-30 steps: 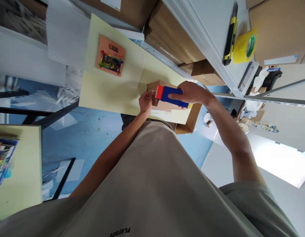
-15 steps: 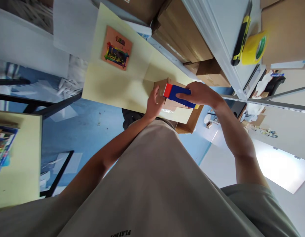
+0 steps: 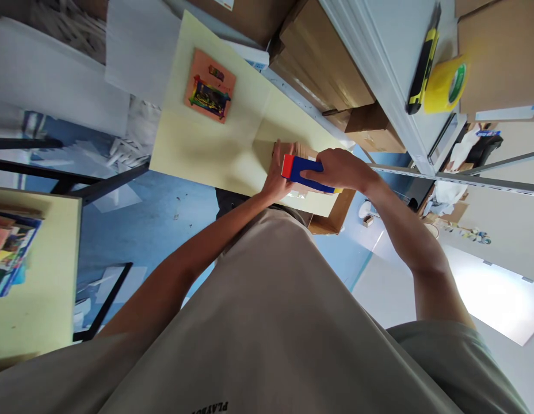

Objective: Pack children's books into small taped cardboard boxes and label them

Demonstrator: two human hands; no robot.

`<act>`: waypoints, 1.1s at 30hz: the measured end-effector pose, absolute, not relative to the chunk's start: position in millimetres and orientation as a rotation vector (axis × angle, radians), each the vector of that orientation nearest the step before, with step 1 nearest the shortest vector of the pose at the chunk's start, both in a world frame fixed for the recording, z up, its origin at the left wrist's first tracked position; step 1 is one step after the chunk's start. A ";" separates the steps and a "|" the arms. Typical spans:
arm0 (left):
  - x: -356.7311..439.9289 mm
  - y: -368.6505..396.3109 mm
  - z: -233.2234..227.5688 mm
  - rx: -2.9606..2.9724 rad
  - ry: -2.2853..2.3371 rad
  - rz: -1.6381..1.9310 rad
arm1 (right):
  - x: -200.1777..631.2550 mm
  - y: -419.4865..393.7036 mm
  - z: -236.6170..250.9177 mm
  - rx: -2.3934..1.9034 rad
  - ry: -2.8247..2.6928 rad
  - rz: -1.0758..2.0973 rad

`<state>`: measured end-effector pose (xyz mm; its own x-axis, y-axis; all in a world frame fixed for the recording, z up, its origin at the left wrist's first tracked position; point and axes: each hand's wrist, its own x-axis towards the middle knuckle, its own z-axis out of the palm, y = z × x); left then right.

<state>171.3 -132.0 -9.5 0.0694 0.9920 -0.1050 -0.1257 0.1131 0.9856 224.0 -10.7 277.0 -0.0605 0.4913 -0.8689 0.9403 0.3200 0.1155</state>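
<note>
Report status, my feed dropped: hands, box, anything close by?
Right hand grips blue-red tape dispenser on cardboard box. Left hand flat against box. Orange picture card apart on table.

A pale yellow table (image 3: pixel 198 146) stands on a blue floor (image 3: pixel 155 224), beside a grey metal shelf (image 3: pixel 379 52) carrying cardboard boxes (image 3: pixel 319 63), yellow tape (image 3: pixel 443 86) and a utility knife (image 3: pixel 422 63).

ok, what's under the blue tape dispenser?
A small cardboard box on the yellow table. The right hand grips the blue tape dispenser; the left hand covers the box's side.
</note>
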 end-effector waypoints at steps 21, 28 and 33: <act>125.0 -109.1 -5.6 1.215 0.987 0.980 | 291.6 22.4 322.9 1.233 1.575 -0.616; 113.2 -108.3 4.6 1.178 1.031 0.947 | 388.3 43.1 437.5 1.567 1.428 -0.624; 123.9 -108.6 4.7 1.260 1.068 0.910 | 388.9 20.1 415.4 1.535 1.634 -0.951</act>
